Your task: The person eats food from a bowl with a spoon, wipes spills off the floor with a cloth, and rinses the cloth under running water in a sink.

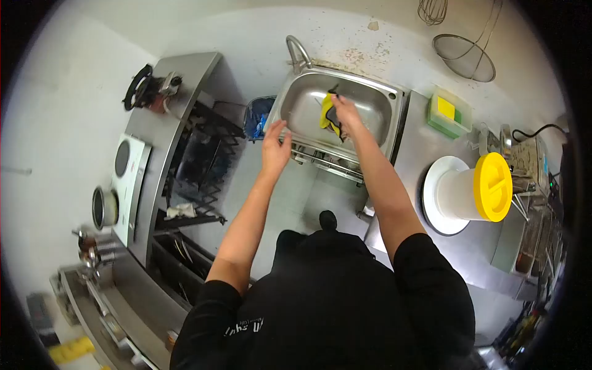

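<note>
Over the basin of a stainless steel sink [375, 120], my right hand [347, 115] grips a yellow cloth with dark edging [326, 113]. Part of the cloth hangs below my fingers, and the fingers partly hide it. My left hand [275, 150] is raised at the sink's front left corner with its fingers apart and nothing in it. A curved metal faucet [298, 50] rises from the sink's back left corner.
Left of the sink stands a bin with a dark liner [258, 117]. On the right counter are a yellow-lidded white container [459, 192], a white plate [433, 206] and a green box [445, 126]. A strainer [464, 57] hangs on the wall. A hot plate [131, 185] stands left.
</note>
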`<state>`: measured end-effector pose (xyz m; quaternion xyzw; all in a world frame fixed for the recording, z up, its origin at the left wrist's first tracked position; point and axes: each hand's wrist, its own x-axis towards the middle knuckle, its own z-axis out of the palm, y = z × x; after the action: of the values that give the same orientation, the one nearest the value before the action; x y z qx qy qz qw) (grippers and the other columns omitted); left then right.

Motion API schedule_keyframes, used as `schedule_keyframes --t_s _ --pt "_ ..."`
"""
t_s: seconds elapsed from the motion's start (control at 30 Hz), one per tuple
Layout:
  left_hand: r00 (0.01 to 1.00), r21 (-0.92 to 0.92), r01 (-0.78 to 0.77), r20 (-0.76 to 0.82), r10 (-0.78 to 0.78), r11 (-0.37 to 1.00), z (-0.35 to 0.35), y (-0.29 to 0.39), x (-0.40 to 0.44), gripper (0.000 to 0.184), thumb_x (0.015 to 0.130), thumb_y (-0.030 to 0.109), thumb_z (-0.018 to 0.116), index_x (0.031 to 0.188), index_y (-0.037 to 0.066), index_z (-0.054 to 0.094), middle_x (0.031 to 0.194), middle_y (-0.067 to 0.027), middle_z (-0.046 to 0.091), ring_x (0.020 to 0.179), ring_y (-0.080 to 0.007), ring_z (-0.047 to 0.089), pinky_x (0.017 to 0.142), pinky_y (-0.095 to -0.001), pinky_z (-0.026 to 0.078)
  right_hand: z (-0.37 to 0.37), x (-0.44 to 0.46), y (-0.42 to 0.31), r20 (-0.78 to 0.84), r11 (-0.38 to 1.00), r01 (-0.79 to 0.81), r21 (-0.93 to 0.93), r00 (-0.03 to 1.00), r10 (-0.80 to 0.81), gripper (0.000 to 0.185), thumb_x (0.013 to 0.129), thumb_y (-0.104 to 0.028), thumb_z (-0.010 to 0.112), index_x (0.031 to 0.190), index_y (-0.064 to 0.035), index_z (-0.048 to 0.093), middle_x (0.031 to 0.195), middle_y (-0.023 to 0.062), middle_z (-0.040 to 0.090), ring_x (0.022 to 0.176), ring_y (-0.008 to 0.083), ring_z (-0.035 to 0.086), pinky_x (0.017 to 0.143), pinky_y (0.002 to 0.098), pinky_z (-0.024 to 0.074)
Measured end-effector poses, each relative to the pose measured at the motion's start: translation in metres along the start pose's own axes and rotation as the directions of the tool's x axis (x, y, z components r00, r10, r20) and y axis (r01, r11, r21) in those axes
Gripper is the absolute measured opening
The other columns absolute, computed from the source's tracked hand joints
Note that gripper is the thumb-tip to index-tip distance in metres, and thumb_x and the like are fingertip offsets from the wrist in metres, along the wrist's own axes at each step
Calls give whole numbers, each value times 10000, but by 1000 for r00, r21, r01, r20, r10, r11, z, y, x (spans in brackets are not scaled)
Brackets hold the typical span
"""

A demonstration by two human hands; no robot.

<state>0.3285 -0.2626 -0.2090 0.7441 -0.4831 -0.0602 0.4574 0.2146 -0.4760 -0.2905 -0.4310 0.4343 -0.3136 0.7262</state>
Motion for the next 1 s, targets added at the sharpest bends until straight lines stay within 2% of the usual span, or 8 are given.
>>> schedule_keyframes --t_s 0.23,0.37,0.7,0.8,0.83,0.9,0.97,1.0 --pt "966 49 -122 234 108 991 56 -89 176 331 857 163 518 1136 -2 582 1171 -227 563 1083 -344 549 912 -372 427 45 14 -4 -120 998 -51 -40 992 46 333 907 -263 555 1036 42 591 839 77 615 693 139 546 611 294 447" --pt "802 -182 277 584 -123 944 141 -158 274 445 873 167 468 1289 7 464 1175 -188 579 1025 -273 582 876 -326 436 66 13 -14 -239 955 23 295 970 51 264 877 -195 597 1064 -9 580 892 67 633 739 176 613 642 304 503" --pt "929 -301 292 316 -194 908 245 -197 297 527 847 184 499 1325 -14 401 1310 -270 437 1229 -383 412 1025 -385 326 101 47 11 -461 898 67 434 873 158 297 809 29 466 1084 27 577 852 104 620 693 184 607 602 296 503" --pt "753 -40 -59 654 71 997 185 -177 288 518 854 128 465 1345 -3 368 1365 -232 389 1275 -348 361 1014 -372 351 98 81 29 -390 822 81 563 903 179 408 804 33 428 1196 5 536 743 60 586 553 144 532 442 265 398" --pt "758 -26 -56 649 60 998 188 -190 289 518 854 128 465 1345 -3 368 1365 -232 389 1275 -348 361 1014 -372 351 92 97 44 -376 819 70 569 909 183 408 804 33 428 1196 5 536 743 60 586 553 144 532 442 265 398" --pt "592 -112 -648 548 591 753 200 -218 283 489 846 108 458 1314 -20 395 1264 -214 493 1225 -368 399 1003 -407 354 85 114 60 -397 859 57 509 901 175 367 814 19 405 1153 5 546 675 28 540 471 119 460 382 252 331" --pt "631 -63 -676 466 620 734 203 -216 272 390 895 207 460 1229 6 483 1128 -145 589 1125 -321 490 933 -397 401 84 118 64 -362 834 96 544 923 130 198 824 51 407 967 25 541 783 90 570 642 204 559 564 323 474" --pt "748 -250 41 649 136 967 197 -199 263 362 914 281 450 1170 35 519 1090 -110 594 1060 -278 514 886 -374 416 90 112 53 -361 811 96 577 921 148 183 849 20 415 981 23 542 787 88 569 647 206 559 575 321 474"
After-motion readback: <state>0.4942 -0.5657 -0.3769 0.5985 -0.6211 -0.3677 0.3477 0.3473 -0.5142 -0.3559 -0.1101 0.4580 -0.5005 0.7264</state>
